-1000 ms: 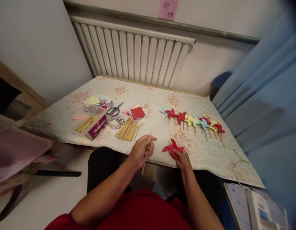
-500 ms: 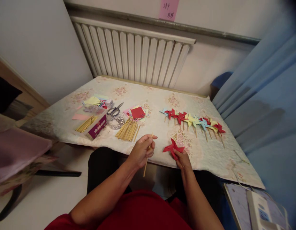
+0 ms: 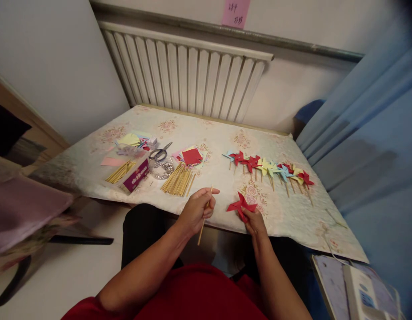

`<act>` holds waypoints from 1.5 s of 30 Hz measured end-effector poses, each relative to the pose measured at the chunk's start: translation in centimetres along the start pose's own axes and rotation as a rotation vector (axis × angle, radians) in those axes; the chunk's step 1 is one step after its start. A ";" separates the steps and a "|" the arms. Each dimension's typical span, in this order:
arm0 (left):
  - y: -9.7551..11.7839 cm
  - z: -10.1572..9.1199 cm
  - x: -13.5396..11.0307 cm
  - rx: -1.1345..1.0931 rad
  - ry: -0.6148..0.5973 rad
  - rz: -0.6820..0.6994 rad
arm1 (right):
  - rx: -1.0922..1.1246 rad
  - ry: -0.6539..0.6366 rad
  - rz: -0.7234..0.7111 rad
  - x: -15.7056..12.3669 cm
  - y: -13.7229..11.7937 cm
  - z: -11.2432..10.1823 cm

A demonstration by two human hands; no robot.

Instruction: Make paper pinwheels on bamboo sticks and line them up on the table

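Observation:
My left hand (image 3: 195, 210) is closed around a thin wooden stick (image 3: 203, 224), held upright near the table's front edge. My right hand (image 3: 254, 222) pinches the lower blade of a red paper pinwheel (image 3: 241, 205) that lies on the patterned tablecloth (image 3: 206, 133). The stick's top is a short way left of the pinwheel, not touching it.
A row of finished pinwheels (image 3: 270, 170) on sticks lies at the right. A pile of sticks (image 3: 179, 180), coloured paper squares (image 3: 191, 156), scissors (image 3: 160, 153), a dish of pins (image 3: 161, 170) and a purple box (image 3: 135, 174) sit at the left. A radiator (image 3: 186, 71) lines the wall.
The stick in my left hand has shifted slightly in angle. Both hands stay in nearly the same place.

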State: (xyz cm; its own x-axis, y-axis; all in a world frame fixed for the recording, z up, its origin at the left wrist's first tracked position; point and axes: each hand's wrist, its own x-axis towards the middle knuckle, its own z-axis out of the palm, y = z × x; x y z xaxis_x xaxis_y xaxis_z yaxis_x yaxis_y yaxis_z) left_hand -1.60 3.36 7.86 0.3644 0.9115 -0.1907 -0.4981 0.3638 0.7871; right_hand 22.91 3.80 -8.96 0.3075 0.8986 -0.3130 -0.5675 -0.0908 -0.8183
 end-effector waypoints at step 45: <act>-0.3 -0.5 0.0 -0.005 0.028 0.017 | 0.006 0.018 0.007 -0.5 -0.5 0.6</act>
State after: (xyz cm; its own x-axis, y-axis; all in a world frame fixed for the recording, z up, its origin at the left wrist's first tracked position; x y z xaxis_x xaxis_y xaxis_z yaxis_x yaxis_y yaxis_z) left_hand -1.82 3.28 7.34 0.3338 0.9225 -0.1940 -0.5080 0.3493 0.7873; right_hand 22.57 3.66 -8.13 0.3172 0.8903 -0.3268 -0.5743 -0.0939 -0.8132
